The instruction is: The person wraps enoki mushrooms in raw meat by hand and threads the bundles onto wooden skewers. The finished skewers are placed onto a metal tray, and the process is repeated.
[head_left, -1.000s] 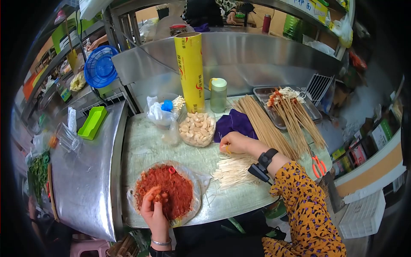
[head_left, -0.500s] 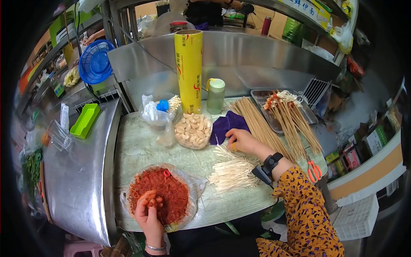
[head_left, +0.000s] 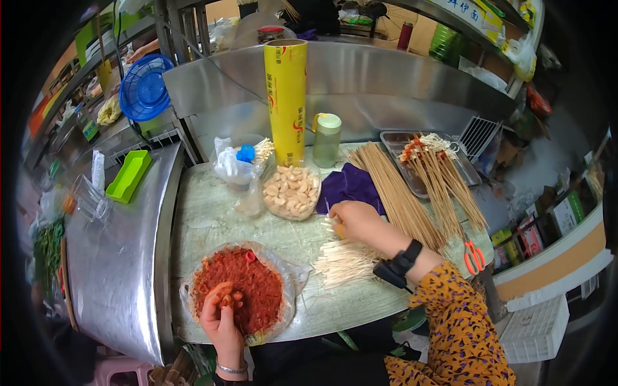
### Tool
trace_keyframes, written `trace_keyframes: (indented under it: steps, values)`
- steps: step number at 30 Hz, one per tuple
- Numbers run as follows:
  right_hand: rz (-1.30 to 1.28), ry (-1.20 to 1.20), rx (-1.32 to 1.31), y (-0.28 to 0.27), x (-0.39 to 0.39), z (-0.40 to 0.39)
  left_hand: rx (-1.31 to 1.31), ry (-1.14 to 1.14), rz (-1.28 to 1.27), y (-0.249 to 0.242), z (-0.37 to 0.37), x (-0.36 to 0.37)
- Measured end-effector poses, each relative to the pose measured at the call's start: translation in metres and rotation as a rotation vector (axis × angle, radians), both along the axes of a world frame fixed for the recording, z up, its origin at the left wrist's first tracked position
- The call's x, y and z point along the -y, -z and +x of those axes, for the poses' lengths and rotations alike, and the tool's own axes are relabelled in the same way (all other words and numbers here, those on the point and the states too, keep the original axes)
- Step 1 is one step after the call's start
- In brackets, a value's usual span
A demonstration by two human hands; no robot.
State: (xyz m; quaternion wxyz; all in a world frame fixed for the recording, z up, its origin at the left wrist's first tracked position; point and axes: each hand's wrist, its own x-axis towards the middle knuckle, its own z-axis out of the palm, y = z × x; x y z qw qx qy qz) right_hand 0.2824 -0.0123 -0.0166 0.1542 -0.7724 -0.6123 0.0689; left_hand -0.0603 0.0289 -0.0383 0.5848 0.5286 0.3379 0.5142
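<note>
My left hand [head_left: 222, 318] is over a plastic-lined bowl of red chili paste [head_left: 264, 283], its curled fingers smeared red; whether they hold anything is hidden. A red ring-shaped piece [head_left: 250, 257] lies on the paste. At the table's middle, my right hand [head_left: 356, 222] pinches a small bunch of enoki mushrooms [head_left: 329, 224], whose pale ends stick out left of the fingers. Just below it lies a pile of enoki mushrooms [head_left: 344, 264]. Behind that hand is a crumpled purple cloth [head_left: 351, 186], and bare wooden skewers [head_left: 399, 196] lie to its right.
A tub of pale cashew-shaped pieces [head_left: 291, 193] stands before a tall yellow roll [head_left: 286, 103] and a green-lidded bottle [head_left: 327, 143]. Loaded skewers [head_left: 434, 164] rest on a metal tray [head_left: 394, 138]. Orange-handled scissors [head_left: 474, 257] lie at the right edge. Left is a steel counter [head_left: 119, 276].
My right hand has come slightly nearer and turned, and pale mushroom ends now show at its fingers. My left hand stays over the paste with its fingers curled.
</note>
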Motion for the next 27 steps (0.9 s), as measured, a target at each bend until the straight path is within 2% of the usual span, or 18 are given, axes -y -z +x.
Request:
trace_keyframes:
  steps: [1, 3, 5, 6, 7, 8, 9, 11, 14, 20, 22, 23, 24, 25, 27]
  values:
    - [-0.005, -0.003, -0.005, -0.013, 0.003, -0.009, -0.005, -0.003, -0.005, 0.000, 0.000, 0.001]
    - [-0.002, -0.170, 0.286, -0.060, 0.011, -0.038, -0.008, -0.003, 0.018, -0.003, 0.002, 0.001]
    - [-0.158, -0.274, 0.380, -0.117, 0.024, -0.076, -0.044, 0.008, 0.011, -0.002, 0.000, -0.001]
    - [-0.144, -0.394, 0.338, -0.146, 0.034, -0.092, -0.064, 0.009, 0.013, -0.001, 0.000, 0.000]
    - [-0.020, -0.642, 0.257, -0.171, 0.048, -0.100, -0.058, 0.002, 0.028, -0.004, 0.003, 0.002]
    - [0.042, -0.751, 0.136, -0.188, 0.057, -0.113, 0.018, 0.016, 0.054, -0.001, 0.003, 0.002]
    - [0.081, -0.816, 0.271, -0.166, 0.060, -0.134, -0.001, 0.040, 0.030, 0.003, 0.005, 0.000]
    - [0.057, -0.981, 0.225, -0.168, 0.073, -0.157, 0.020, 0.060, 0.009, 0.013, -0.003, -0.004]
    - [0.016, -1.081, 0.137, -0.183, 0.099, -0.154, 0.061, 0.057, 0.004, 0.021, -0.016, -0.010]
    - [-0.008, -1.104, 0.137, -0.188, 0.115, -0.155, 0.043, -0.031, 0.057, 0.022, -0.012, -0.010]
    - [-0.030, -1.099, 0.153, -0.188, 0.118, -0.155, 0.214, 0.218, 0.036, 0.006, -0.001, -0.001]
    - [-0.047, -1.086, 0.144, -0.189, 0.121, -0.154, 0.268, 0.236, 0.110, -0.009, 0.013, 0.012]
    - [-0.049, -1.081, 0.129, -0.190, 0.121, -0.151, 0.149, 0.012, 0.091, -0.009, 0.018, 0.015]
    - [-0.038, -1.086, 0.125, -0.191, 0.121, -0.151, 0.107, 0.035, 0.083, 0.017, -0.003, -0.005]
    - [-0.037, -1.103, 0.114, -0.194, 0.122, -0.152, 0.073, 0.034, 0.075, 0.034, -0.021, -0.020]
